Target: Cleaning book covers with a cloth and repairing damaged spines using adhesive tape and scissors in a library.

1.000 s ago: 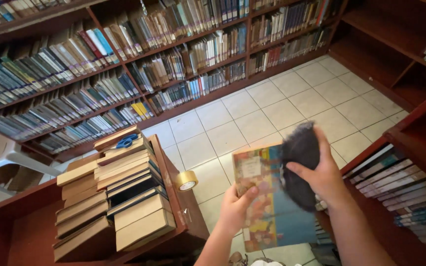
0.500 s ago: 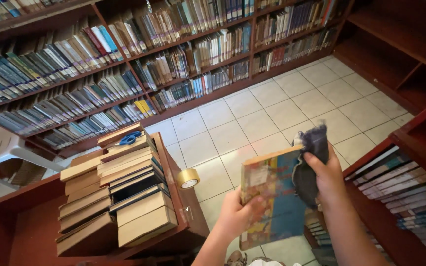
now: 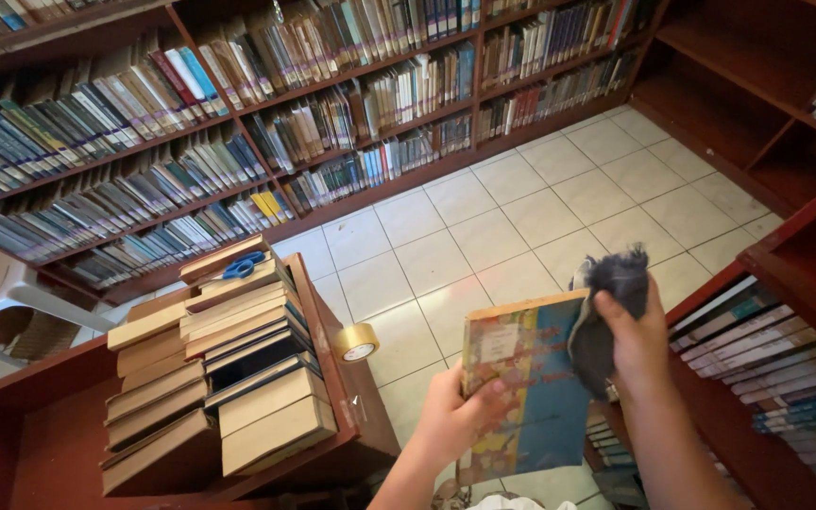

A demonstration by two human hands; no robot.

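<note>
My left hand (image 3: 455,420) grips the lower left edge of a colourful paperback book (image 3: 531,387) and holds it upright in front of me. A dark grey cloth (image 3: 606,312) is bunched in my right hand (image 3: 637,340), pressed against the book's upper right corner and edge. Both forearms come up from the bottom of the view. The book's cover faces me, blue on the right and patterned on the left.
A wooden table (image 3: 332,378) at lower left bears stacked books (image 3: 219,368), blue scissors (image 3: 243,267) and a tape roll (image 3: 357,342). Full bookshelves (image 3: 238,113) line the far wall, more shelves (image 3: 767,368) stand at right. White tiled floor (image 3: 521,208) lies between; a white plastic chair (image 3: 2,293) stands left.
My right hand with the cloth has slid from the book's face to its upper right edge. The book has tilted and shifted slightly under my left hand.
</note>
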